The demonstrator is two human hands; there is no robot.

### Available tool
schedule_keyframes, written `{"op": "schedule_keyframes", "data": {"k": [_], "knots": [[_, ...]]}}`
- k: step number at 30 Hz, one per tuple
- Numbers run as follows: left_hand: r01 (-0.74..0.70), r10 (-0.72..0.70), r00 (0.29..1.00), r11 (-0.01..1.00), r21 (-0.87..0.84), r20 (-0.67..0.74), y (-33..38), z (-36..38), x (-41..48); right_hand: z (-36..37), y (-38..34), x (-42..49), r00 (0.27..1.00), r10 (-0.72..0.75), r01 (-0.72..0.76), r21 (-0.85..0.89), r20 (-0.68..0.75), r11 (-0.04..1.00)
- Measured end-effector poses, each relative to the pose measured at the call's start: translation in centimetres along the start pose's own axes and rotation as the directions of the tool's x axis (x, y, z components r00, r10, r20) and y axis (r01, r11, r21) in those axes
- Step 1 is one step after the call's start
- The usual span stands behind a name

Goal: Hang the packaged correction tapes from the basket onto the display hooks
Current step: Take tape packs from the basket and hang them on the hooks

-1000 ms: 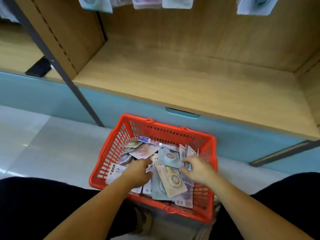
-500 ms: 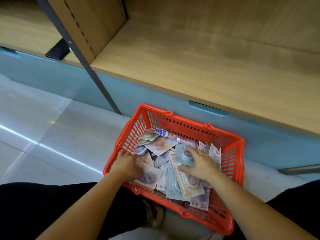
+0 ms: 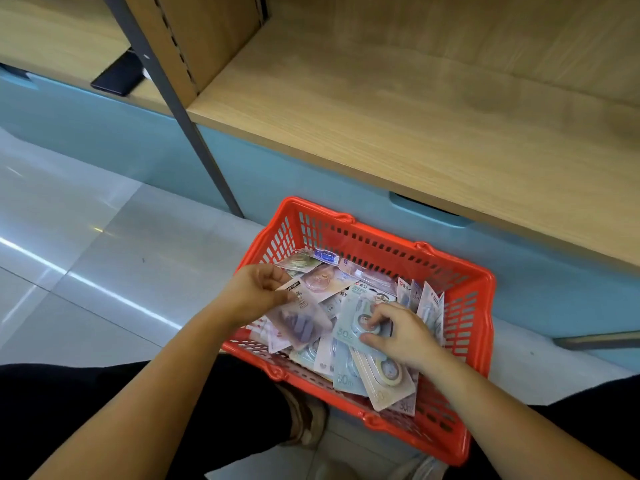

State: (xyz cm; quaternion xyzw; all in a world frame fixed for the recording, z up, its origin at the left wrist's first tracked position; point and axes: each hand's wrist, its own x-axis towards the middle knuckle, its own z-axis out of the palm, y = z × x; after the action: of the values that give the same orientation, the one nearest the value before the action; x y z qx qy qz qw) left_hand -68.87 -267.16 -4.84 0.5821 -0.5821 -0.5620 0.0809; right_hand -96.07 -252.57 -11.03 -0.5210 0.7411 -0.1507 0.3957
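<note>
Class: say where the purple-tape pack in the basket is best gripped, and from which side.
Pinch the purple-tape pack by its thin card header, from the left, as the left hand does: the blister bulges mid-card, the header sticks up free.

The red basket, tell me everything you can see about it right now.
The red basket is a rectangular plastic shopping basket with slotted walls, standing upright on the pale floor before the blue cabinet base. A loose pile of packaged correction tapes lies in it. Both hands reach in: the left hand pinches a purple pack, the right hand grips a teal pack.
</note>
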Motion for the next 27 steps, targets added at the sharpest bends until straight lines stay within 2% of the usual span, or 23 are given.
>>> {"op": "schedule_keyframes", "data": {"k": [3,7,11,13,16,18,20,22,25,27], "knots": [[0.012,-0.01,0.999,0.999,-0.039,0.039,-0.9,0.4,0.1,-0.5,-0.3,-0.5,0.998,-0.019,0.016,0.046,0.057,0.999],[0.092,-0.09,0.995,0.995,-0.04,0.045,-1.3,1.1,-0.2,-0.1,-0.6,-1.1,0.996,0.014,-0.011,-0.043,0.083,0.999],[0.1,-0.097,0.994,0.992,-0.08,0.048,-0.6,1.3,-0.3,0.5,-1.1,-0.8,0.994,0.084,-0.09,0.093,0.07,0.992],[0.081,-0.082,0.997,0.995,-0.065,-0.013,-0.2,1.2,-0.2,0.8,-1.2,-0.7,0.997,0.054,-0.062,0.155,0.053,0.986],[-0.001,-0.008,0.983,0.999,-0.045,-0.184,0.6,0.5,0.0,0.8,-1.5,-1.0,0.999,0.051,-0.054,0.181,0.018,0.982],[-0.031,0.007,0.97,0.995,-0.093,-0.241,0.9,0.0,0.1,0.4,-1.6,-0.9,0.998,0.064,-0.064,0.173,0.003,0.983],[-0.029,-0.002,0.975,0.99,-0.141,-0.22,1.1,0.2,-0.2,-0.2,-1.8,-0.4,0.997,0.067,-0.071,0.219,0.025,0.973],[-0.032,-0.005,0.985,0.977,-0.211,-0.172,1.2,1.3,-0.4,-1.0,-2.8,0.1,0.997,0.076,-0.076,0.342,0.015,0.937],[-0.048,0.011,0.995,0.931,-0.361,-0.102,2.0,3.5,-0.3,-1.9,-5.7,0.6,0.995,0.09,-0.101,0.59,0.049,0.801],[-0.035,0.023,0.999,0.902,-0.43,-0.032,2.8,5.0,0.0,-2.1,-6.4,1.1,0.99,0.089,-0.137,0.628,0.108,0.766]]}}
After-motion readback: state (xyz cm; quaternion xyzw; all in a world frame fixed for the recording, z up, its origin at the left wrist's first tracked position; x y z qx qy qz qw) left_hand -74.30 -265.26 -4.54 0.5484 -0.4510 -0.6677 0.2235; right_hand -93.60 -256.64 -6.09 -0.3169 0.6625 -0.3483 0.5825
